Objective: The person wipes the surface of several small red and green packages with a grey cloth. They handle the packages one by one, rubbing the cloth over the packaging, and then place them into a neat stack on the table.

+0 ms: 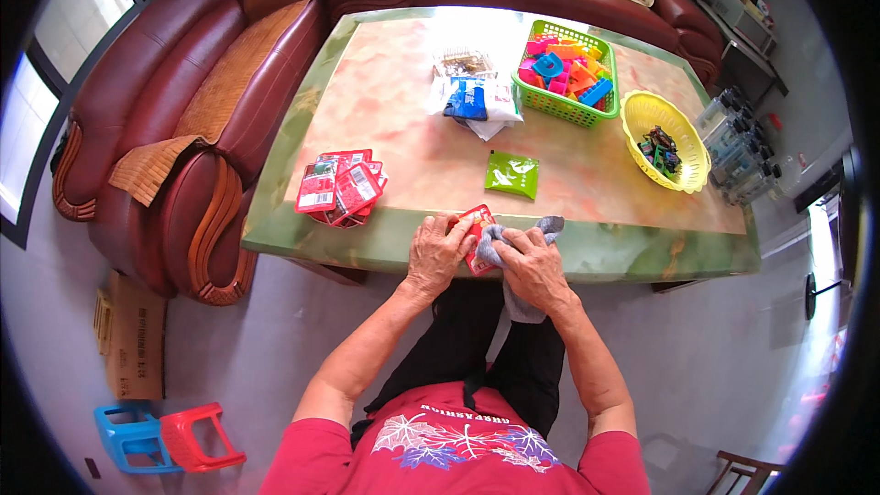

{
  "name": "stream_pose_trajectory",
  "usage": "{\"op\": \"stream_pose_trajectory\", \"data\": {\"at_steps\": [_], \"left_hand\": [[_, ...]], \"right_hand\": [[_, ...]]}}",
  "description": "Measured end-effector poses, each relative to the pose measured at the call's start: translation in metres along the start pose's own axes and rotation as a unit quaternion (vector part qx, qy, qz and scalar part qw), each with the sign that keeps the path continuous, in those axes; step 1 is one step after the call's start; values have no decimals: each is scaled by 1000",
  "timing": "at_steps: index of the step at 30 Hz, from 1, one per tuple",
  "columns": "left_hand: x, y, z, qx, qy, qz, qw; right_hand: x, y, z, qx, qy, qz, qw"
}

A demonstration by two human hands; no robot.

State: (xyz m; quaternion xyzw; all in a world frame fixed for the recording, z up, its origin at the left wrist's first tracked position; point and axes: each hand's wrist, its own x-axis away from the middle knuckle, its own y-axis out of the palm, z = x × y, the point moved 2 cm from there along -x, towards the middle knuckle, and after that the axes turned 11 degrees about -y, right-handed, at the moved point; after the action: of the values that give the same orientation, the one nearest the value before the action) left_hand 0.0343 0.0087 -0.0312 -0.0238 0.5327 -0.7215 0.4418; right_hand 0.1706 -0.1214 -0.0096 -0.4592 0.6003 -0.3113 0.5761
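Note:
My left hand (438,252) holds a small red packet (477,231) at the near edge of the green-rimmed marble table (302,220). My right hand (534,266) grips a grey cloth (522,304) and presses it against the packet; part of the cloth hangs down off the table edge. A pile of similar red packets (341,186) lies to the left of my hands. A green packet (512,174) lies just beyond them.
A green basket of colourful clips (566,71), a yellow basket (665,139) and white-and-blue packets (472,96) sit farther back. Dark red sofas (183,101) flank the left and far sides. Plastic bottles (733,142) stand at the right. Small stools (165,435) and a cardboard box (133,339) sit lower left.

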Motion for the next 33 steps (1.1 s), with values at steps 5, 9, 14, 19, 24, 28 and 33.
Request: {"op": "stream_pose_trajectory", "data": {"at_steps": [5,9,14,19,24,28,33], "left_hand": [[2,3,-3,7,2,16,1000],[6,3,-4,50,-23,22,998],[5,5,-10,68,-15,31,997],[5,0,-8,87,-39,35,995],[5,1,-8,104,-50,17,993],[4,1,-8,96,-59,12,994],[4,-1,-4,78,-51,38,995]], "right_hand": [[14,-23,-6,-35,-11,-63,997],[1,-14,-29,-59,18,46,997],[2,16,-23,3,77,86,993],[-18,9,10,18,190,44,981],[-55,28,2,-49,87,50,994],[-61,34,6,-9,97,36,995],[-45,27,4,19,97,23,995]]}}
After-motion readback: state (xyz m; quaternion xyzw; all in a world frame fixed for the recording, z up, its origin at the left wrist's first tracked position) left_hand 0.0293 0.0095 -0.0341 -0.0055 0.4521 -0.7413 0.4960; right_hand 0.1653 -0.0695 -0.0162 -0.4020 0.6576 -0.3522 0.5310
